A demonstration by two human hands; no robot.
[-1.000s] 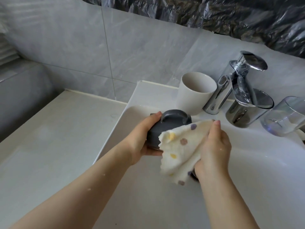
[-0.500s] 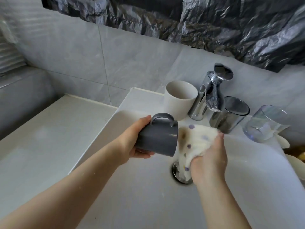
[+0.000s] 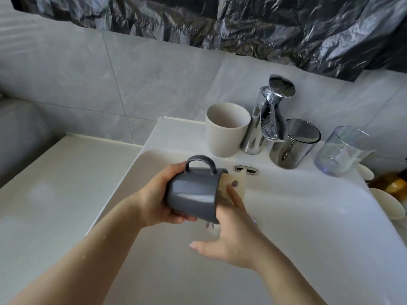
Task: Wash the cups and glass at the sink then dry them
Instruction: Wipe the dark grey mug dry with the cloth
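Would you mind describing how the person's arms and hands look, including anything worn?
The left forearm and right forearm are bare, with no sleeves in view. The left hand and right hand wear no gloves, and I see no rings, watch or bracelet. The right thumbnail is short and unpainted. A few pale specks dot the left forearm.

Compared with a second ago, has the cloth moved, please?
Yes: the cloth shifted left, from below the faucet to below the white cup, into the mug.

Head-worn camera looks steeply down, close over the sink [image 3: 319, 216].
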